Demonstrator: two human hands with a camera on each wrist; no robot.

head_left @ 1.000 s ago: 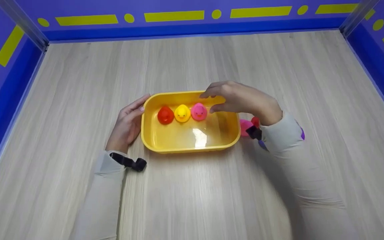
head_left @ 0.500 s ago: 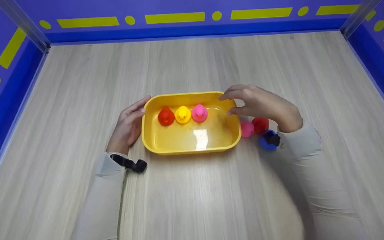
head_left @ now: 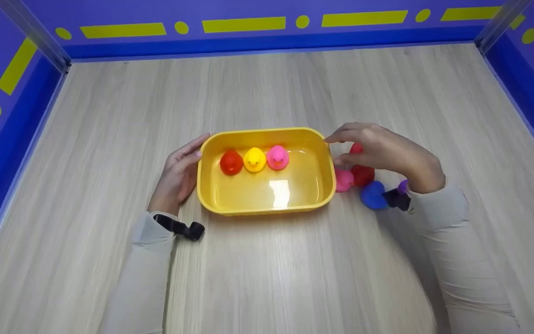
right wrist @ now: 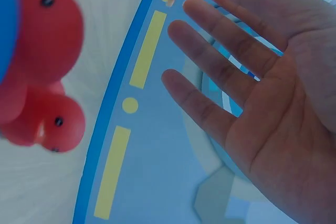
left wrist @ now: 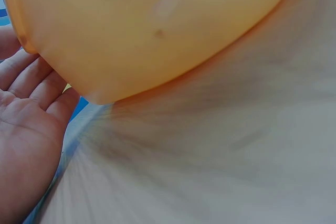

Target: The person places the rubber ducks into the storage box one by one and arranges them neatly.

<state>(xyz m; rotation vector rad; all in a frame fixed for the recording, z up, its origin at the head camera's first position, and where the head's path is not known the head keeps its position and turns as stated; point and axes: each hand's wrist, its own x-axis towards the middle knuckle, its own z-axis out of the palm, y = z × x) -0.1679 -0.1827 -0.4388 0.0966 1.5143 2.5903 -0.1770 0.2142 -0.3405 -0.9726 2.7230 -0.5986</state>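
Note:
My left hand (head_left: 174,174) holds the left end of a yellow plastic tub (head_left: 267,210), thumb at the rim and fingers along the outer wall. Inside the tub, a red rubber duck (head_left: 231,162), a yellow duck (head_left: 254,159) and a pink duck (head_left: 277,157) sit in a row towards the back wall. Just past the tub's right end, my right hand (head_left: 378,147) hovers with loosely bent, spread fingers and nothing in them. Below it are another pink duck (head_left: 344,180), a dark red duck (head_left: 362,175) and a blue duck (head_left: 373,195).
Another red duck (head_left: 356,148) is partly hidden by my right hand, and a purple thing (head_left: 403,186) shows beside the right wrist. Blue walls (head_left: 267,39) with yellow marks enclose the wooden tabletop (head_left: 267,269) at the back and sides.
My right hand has moved right, from over the tub beside the pink duck to just outside its right end, uncovering more of the ducks there. My left hand stays on the tub.

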